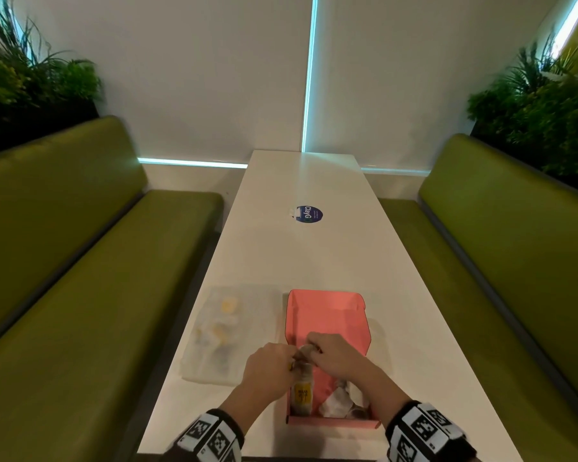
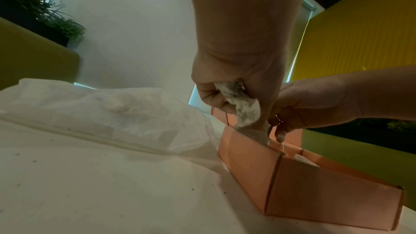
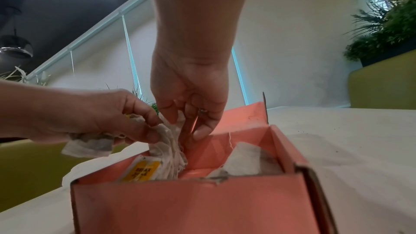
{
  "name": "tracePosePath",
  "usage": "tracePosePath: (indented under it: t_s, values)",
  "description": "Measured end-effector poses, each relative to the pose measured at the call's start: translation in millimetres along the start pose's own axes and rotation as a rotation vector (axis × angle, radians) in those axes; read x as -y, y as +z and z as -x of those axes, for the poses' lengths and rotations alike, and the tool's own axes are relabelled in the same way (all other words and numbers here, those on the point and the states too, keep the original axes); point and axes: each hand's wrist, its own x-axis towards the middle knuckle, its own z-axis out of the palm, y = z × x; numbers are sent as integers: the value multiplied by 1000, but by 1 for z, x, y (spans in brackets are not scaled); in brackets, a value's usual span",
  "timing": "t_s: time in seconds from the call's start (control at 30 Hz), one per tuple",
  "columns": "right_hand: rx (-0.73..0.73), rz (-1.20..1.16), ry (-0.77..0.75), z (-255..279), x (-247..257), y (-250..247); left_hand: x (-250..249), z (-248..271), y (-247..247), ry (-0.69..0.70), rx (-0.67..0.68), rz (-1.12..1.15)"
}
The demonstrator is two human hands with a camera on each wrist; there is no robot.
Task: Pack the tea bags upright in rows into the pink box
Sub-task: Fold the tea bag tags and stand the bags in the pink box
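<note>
The pink box [image 1: 327, 321] lies open on the white table [image 1: 301, 255], lid flap away from me. Both hands meet over its near left part. My left hand [image 1: 289, 358] grips a small bunch of white tea bags [image 2: 242, 106], fingers curled round them. My right hand [image 3: 184, 127] points down into the box and pinches the tops of a row of upright tea bags [image 3: 171, 150] against the left wall. A yellow-tagged bag [image 3: 141, 170] stands at the row's near end. Loose tea bags [image 3: 247, 163] lie slumped in the near right corner.
A clear plastic bag [image 1: 224, 331] with more tea bags lies left of the box. A blue round sticker [image 1: 309, 215] sits farther up the narrow table. Green benches [image 1: 80, 261] flank both long sides, with plants behind them.
</note>
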Motion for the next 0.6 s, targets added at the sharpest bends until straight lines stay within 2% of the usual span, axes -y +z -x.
tracePosePath:
  t_s: [0.17,0.27,0.43,0.6]
  values:
    - [24,140,-31,-1,8,1,1,-1,3,0,8,-20]
    - [-44,226,-37,-5,9,5,2,-1,4,-1,2,-39]
    - [-166,264,-17,-10,8,5,3,1,6,16,-8,-44]
    - [-203,189,-36,-11,10,10,4,2,5,27,-21,-41]
